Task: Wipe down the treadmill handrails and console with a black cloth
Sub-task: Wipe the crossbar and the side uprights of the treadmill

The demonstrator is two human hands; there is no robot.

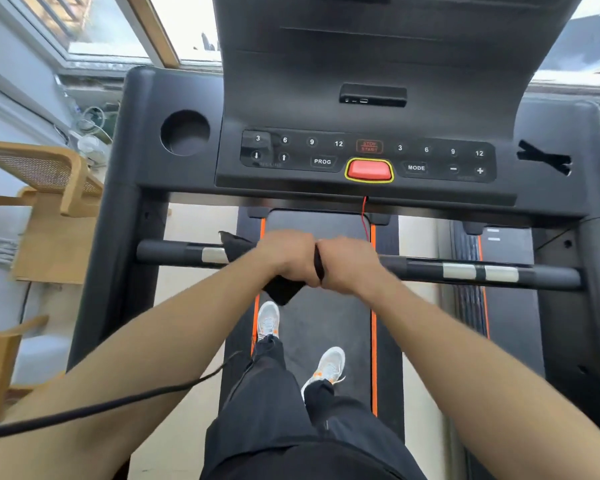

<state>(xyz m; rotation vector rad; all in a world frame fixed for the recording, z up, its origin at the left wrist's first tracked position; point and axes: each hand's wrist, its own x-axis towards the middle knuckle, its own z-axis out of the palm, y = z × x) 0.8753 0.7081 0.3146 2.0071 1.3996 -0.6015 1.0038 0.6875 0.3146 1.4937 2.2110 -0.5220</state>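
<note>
Treadmill console point(368, 157) ahead, belt point(321, 317) below. Left hand point(288, 256) and right hand point(349, 263), side by side and touching, fists closed around black cloth point(281, 289) wrapped over front handrail point(465, 270), mid-bar.

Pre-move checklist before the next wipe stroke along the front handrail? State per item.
1. Black cloth in hand: ok, left hand is closed on it, corners sticking out above and below.
2. Cloth on front handrail: ok, wrapped at mid-bar.
3. Right hand position: ok, on the bar, touching the left hand.
4. Bar path to the right, over the silver sensor strips: ok, nothing on it.
5. Red safety cord clear of the hands: cannot tell, it hangs right behind them.
6. Console wiped: cannot tell.
</note>
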